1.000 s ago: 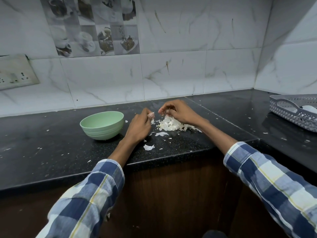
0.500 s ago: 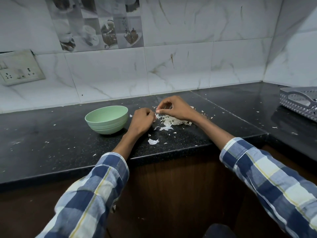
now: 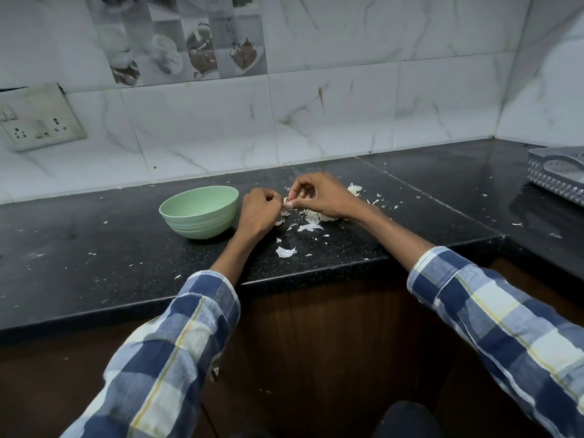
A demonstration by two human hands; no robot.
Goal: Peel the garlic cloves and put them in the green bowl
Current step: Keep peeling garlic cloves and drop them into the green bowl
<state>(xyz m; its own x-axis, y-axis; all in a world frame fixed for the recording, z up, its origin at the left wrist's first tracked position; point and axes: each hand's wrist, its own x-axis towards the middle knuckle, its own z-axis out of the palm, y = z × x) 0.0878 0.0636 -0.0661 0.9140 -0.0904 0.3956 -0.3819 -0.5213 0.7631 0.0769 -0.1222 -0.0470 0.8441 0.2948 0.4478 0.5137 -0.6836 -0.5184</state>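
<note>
Pinching a garlic clove (image 3: 287,203), both hands (image 3: 257,213) (image 3: 322,196) work beside green bowl (image 3: 199,213).

We are viewing a dimly and evenly lit kitchen corner, with soft light falling from above and leaving a faint sheen on the black countertop (image 3: 94,248) and the marble wall tiles (image 3: 331,115). The green bowl (image 3: 199,211) is casting a soft shadow at its base, while the wooden cabinet front (image 3: 316,343) below the counter edge is sinking into deep shade. The wide-angle lens is bending the counter edge and tile joints toward the borders, and the plaid sleeves (image 3: 177,349) are looking stretched and slightly soft near the lower corners.
</note>
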